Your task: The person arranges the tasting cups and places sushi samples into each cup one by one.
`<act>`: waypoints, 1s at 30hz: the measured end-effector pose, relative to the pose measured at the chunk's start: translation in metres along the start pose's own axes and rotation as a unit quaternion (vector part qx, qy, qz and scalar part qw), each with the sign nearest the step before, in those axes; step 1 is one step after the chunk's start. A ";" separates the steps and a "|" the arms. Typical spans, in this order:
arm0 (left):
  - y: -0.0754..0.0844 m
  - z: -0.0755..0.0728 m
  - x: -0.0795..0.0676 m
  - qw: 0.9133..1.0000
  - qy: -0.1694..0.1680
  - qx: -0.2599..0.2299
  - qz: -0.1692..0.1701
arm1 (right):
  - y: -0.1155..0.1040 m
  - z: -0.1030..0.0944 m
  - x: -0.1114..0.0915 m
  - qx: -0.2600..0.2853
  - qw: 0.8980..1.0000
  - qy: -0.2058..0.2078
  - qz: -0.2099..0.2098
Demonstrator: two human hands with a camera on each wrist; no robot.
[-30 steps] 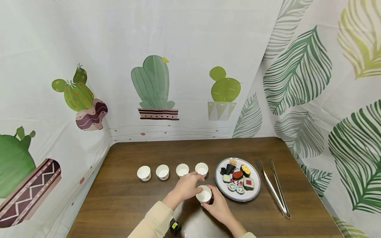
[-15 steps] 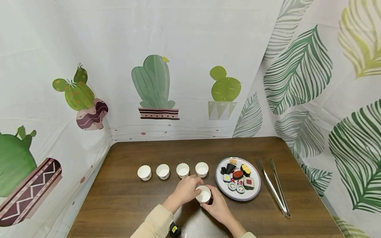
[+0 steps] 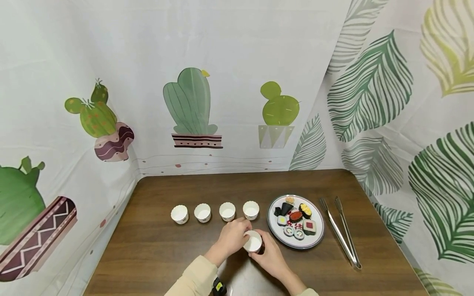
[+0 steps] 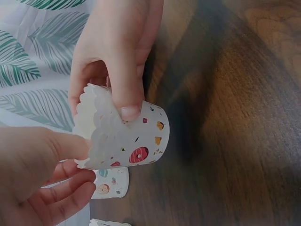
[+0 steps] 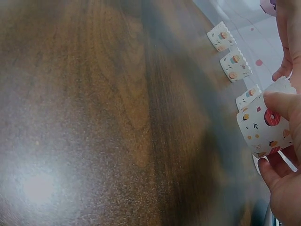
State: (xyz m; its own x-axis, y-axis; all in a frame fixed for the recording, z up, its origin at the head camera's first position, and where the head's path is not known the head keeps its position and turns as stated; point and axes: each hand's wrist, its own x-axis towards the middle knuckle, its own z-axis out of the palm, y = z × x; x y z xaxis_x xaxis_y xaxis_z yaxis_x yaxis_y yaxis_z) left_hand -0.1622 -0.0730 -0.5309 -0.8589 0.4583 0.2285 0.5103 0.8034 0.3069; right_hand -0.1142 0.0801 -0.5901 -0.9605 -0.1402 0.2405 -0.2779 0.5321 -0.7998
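A white paper baking cup (image 3: 253, 241) with a scalloped rim is held between both hands above the front middle of the table. My right hand (image 3: 272, 255) grips its side, the thumb pressed flat on the printed wall in the left wrist view. At the rim, my left hand (image 3: 230, 238) pinches the paper with its thumb; its other fingers lie loosely bent in the left wrist view. A red doughnut print marks the cup's wall (image 5: 256, 129). Behind the hands stand several matching cups in a row, among them the rightmost cup (image 3: 251, 209) and the leftmost cup (image 3: 179, 214).
Right of the hands is a round plate (image 3: 272, 232) bearing several toy sushi pieces. Metal tongs (image 3: 344, 236) lie spread beyond it. A dark object with a yellow mark (image 3: 219, 286) shows beside the left sleeve. Printed cloth (image 3: 237, 61) hangs behind the table (image 3: 148, 246).
My left hand has drawn slightly down at the cup's rim, and its fingers have come off the row of cups in view. The right hand and its cup have barely moved.
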 end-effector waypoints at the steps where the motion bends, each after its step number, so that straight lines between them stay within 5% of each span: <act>1: 0.000 0.001 0.000 1.000 0.002 0.002 0.000 | 0.001 0.000 0.000 0.001 1.000 0.003 -0.004; 9: 0.001 0.004 0.000 0.999 0.021 0.025 0.004 | 0.002 0.002 -0.002 -0.004 0.999 0.016 -0.031; 30: 0.001 -0.001 -0.002 0.999 0.044 0.025 0.005 | -0.004 0.002 -0.001 0.006 1.000 0.007 -0.016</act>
State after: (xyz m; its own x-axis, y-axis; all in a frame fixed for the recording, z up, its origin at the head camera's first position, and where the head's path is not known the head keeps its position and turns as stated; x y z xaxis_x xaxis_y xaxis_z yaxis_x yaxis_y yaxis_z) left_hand -0.1601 -0.0732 -0.5305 -0.8455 0.4335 0.3116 0.5143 0.8181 0.2572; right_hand -0.1116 0.0763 -0.5882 -0.9507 -0.1461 0.2736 -0.3092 0.5168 -0.7983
